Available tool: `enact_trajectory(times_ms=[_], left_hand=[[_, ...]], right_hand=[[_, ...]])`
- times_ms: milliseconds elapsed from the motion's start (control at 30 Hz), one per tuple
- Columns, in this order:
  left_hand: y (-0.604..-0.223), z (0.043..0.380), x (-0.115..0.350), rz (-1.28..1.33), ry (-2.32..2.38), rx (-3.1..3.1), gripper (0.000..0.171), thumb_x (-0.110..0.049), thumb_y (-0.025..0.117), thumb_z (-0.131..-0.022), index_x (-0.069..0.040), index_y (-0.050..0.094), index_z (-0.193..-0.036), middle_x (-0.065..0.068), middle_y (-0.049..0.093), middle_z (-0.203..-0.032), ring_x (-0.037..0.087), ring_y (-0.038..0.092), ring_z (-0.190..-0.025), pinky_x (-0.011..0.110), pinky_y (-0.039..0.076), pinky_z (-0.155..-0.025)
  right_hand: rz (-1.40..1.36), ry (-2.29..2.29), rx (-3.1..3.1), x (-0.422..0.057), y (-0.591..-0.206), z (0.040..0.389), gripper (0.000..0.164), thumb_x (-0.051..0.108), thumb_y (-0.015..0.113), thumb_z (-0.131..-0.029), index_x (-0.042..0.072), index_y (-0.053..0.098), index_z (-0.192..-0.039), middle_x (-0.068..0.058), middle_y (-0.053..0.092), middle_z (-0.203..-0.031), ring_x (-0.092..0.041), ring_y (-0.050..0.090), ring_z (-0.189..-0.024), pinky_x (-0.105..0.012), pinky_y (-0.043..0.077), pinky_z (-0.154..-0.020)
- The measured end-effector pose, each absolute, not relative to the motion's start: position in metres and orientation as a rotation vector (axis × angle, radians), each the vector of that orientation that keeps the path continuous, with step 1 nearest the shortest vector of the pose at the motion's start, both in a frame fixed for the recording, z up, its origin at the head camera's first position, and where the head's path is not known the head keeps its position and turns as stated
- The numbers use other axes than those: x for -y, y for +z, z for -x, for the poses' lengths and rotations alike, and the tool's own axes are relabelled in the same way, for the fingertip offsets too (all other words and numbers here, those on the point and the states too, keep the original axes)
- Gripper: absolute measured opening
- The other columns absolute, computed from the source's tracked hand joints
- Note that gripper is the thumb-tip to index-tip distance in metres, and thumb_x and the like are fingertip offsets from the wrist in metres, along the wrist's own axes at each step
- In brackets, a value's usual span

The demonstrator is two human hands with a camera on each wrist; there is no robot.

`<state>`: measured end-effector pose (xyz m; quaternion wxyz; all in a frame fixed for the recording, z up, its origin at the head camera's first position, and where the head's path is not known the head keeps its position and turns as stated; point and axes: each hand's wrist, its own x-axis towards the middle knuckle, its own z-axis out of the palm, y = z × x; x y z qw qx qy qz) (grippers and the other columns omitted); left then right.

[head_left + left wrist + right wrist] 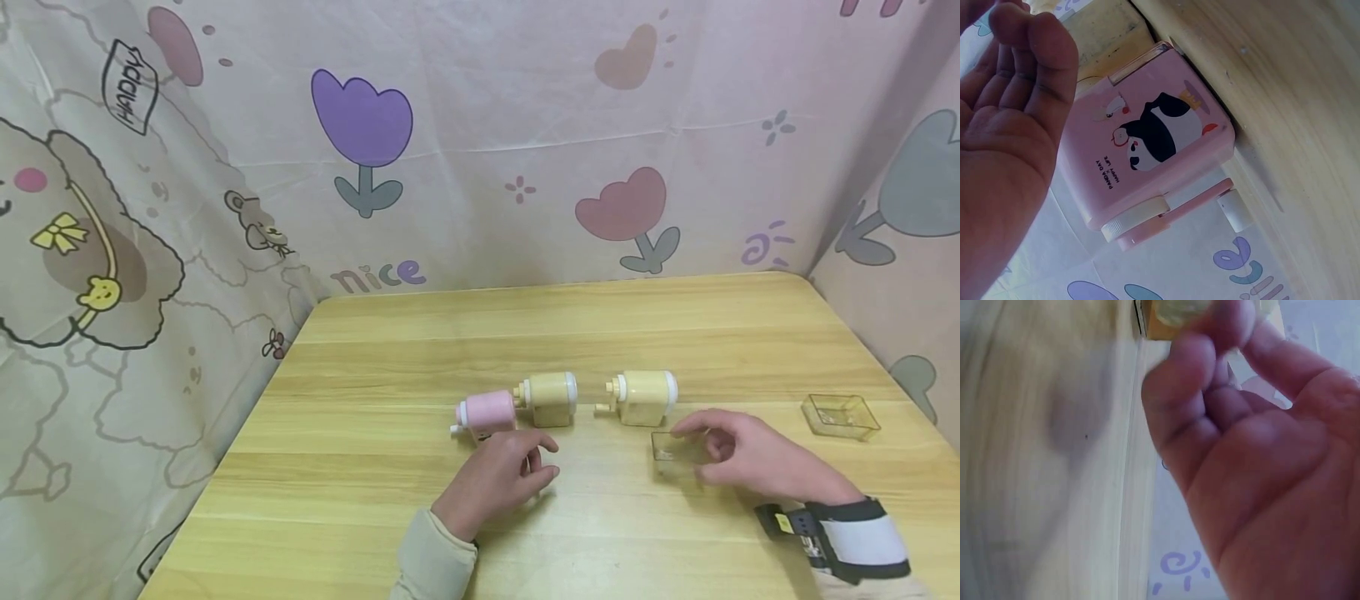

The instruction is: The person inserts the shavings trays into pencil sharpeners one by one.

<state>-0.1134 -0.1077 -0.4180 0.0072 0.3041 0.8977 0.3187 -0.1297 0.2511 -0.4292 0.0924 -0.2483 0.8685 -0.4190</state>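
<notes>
Person's two hands over a wood-grain surface (360,467), seen from the head and from each wrist. The left hand (498,475) extends palm down from a cream sleeve (438,554), its fingers loosely bent and gripping nothing, just in front of a pink hand-crank pencil sharpener (487,408). The right hand (757,458) reaches in from the other side, its wrist banded by a black-and-white strap (862,537); thumb and index finger pinch a small transparent tray (663,448), with the other fingers curled toward the palm. In the right wrist view the fingertips are blurred, and the yellowish patch behind them may be this tray.

The pink sharpener stands upright toward the left, beside a yellow sharpener (551,396). A second yellow sharpener (645,396) stands apart to the right, just behind the pinched tray. Another clear yellowish box (843,431) rests near the right edge of the surface.

Legible writing: the pink sharpener bears "PANDA DAY" and "HAPPY LIFE" in small dark capitals beside a printed panda (1166,128). The patterned cloth (480,208) behind reads "nice" in coloured letters, and a tag-shaped print (131,87) at upper left carries "HAPPY", turned on its side.
</notes>
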Motion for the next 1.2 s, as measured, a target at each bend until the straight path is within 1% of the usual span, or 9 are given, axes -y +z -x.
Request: enact_trajectory(times_ms=[133,333,700,1200], left_hand=[[-0.418,0.113,0.108,-0.951,0.999,-2.808,0.019,-0.022,0.065,-0.088,-0.011,0.066,-0.105,-0.016,0.049,-0.066,-0.004,0.044,-0.056,0.013,0.040,-0.054],[-0.419,0.113,0.107,-0.972,0.999,-2.816,0.020,-0.022,0.065,-0.088,-0.012,0.066,-0.105,-0.017,0.049,-0.067,-0.005,0.044,-0.056,0.013,0.040,-0.054],[-0.419,0.113,0.107,-0.952,0.988,-2.815,0.019,-0.023,0.065,-0.088,-0.012,0.066,-0.105,-0.017,0.050,-0.068,-0.003,0.045,-0.058,0.013,0.040,-0.055],[-0.419,0.113,0.107,-0.966,0.981,-2.827,0.019,-0.022,0.066,-0.088,-0.012,0.066,-0.104,-0.017,0.049,-0.068,-0.004,0.045,-0.058,0.012,0.039,-0.056]], right_hand=[[0.760,-1.296,-2.487,-0.248,-0.432,0.130,0.052,0.019,0.079,-0.074,0.008,0.060,-0.121,-0.006,0.057,-0.086,-0.013,0.052,-0.075,-0.028,0.048,-0.062],[0.767,-1.361,-2.402,-0.238,-0.433,0.128,0.054,0.019,0.079,-0.073,0.003,0.058,-0.121,-0.007,0.057,-0.082,-0.014,0.054,-0.073,-0.029,0.050,-0.063],[0.736,-1.301,-2.434,-0.214,-0.434,0.125,0.063,0.032,0.082,-0.068,0.007,0.058,-0.121,-0.004,0.058,-0.082,-0.013,0.055,-0.074,-0.029,0.050,-0.064],[0.791,-1.229,-2.561,-0.204,-0.434,0.125,0.066,0.041,0.081,-0.067,0.009,0.060,-0.122,0.003,0.057,-0.080,-0.009,0.054,-0.073,-0.027,0.049,-0.064]])
